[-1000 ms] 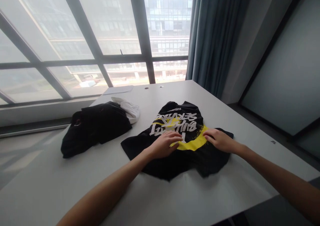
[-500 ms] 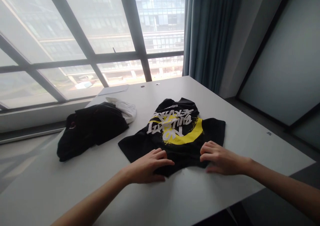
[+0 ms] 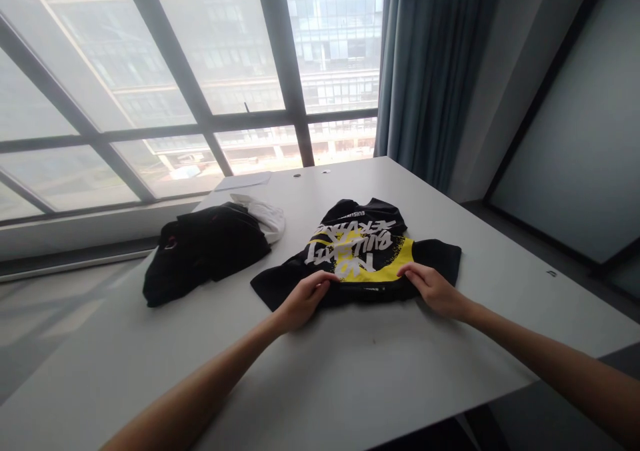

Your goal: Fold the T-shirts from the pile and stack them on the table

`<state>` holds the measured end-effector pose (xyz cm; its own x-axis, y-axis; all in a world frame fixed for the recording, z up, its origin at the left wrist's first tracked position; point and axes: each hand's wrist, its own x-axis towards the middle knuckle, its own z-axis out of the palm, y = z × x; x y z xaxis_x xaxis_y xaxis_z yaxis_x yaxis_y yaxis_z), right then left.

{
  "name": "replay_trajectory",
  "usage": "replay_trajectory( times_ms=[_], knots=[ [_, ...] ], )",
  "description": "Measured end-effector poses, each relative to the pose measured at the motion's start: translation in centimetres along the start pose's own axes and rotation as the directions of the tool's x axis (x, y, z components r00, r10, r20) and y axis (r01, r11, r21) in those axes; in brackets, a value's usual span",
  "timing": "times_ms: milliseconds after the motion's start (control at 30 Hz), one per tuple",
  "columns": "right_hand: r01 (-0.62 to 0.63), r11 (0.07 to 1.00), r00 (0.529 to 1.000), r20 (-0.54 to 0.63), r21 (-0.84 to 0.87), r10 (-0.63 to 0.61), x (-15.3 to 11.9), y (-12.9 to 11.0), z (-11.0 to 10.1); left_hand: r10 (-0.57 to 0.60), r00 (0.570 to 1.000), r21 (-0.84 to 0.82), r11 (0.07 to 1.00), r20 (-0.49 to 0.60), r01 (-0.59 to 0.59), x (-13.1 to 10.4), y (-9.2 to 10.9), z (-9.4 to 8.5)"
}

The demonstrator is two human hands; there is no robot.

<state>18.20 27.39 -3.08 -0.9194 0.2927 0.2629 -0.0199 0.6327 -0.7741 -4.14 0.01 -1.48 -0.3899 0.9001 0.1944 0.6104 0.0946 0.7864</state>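
Left hand: here at the near edge, the left hand (image 3: 304, 299) has thumb and fingers together, clamped on the dark cloth just left of the yellow band.
Right hand: a matching pinch over here, the right hand (image 3: 440, 296) closed by thumb and fingertips on the fabric at the band's right end.
Shirt: between them it is, a black short-sleeved T-shirt (image 3: 357, 248) with big whitish lettering and a curved yellow print, spread on the table in front of the person, both sleeves out to the sides, near edge gripped at two places.
Near edge: dark cloth runs between the two grips, with a small pale marking, too small to read.
Table: a broad white smooth-topped table (image 3: 375, 378) under it all.
Left of the shirt: a heaped black cloth garment (image 3: 205, 254), well clear of the left hand, touching a crumpled white cloth (image 3: 270, 219) behind.
Far end: a flat pale sheet (image 3: 243, 180) lies near the window (image 3: 235, 51).
Beyond, right: a blue-grey hanging curtain (image 3: 425, 71).
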Motion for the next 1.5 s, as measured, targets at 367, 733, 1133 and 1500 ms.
replay_trajectory(
  times_ms=[367,733,1133,1500],
  knots=[
    [0.003,0.999,0.999,0.048,-0.052,0.0,1.9,-1.6,-2.8,-0.053,0.997,-0.038,0.998,-0.06,0.051,1.9,0.7,-2.0],
    [0.02,0.996,0.993,-0.114,-0.087,-0.03,5.8,-2.6,-4.6,0.036,0.974,-0.003,0.999,-0.225,-0.038,5.0,1.9,-4.7],
    [0.094,0.989,0.929,0.366,-0.11,-0.048,1.4,-4.8,-3.1,0.074,0.962,0.241,0.96,0.263,-0.14,-0.8,3.5,-6.2],
    [0.117,0.992,0.776,0.628,-0.056,-0.056,1.0,-5.3,-2.5,0.019,0.888,0.17,0.979,0.46,-0.109,-2.6,2.7,-6.5]
  ],
)
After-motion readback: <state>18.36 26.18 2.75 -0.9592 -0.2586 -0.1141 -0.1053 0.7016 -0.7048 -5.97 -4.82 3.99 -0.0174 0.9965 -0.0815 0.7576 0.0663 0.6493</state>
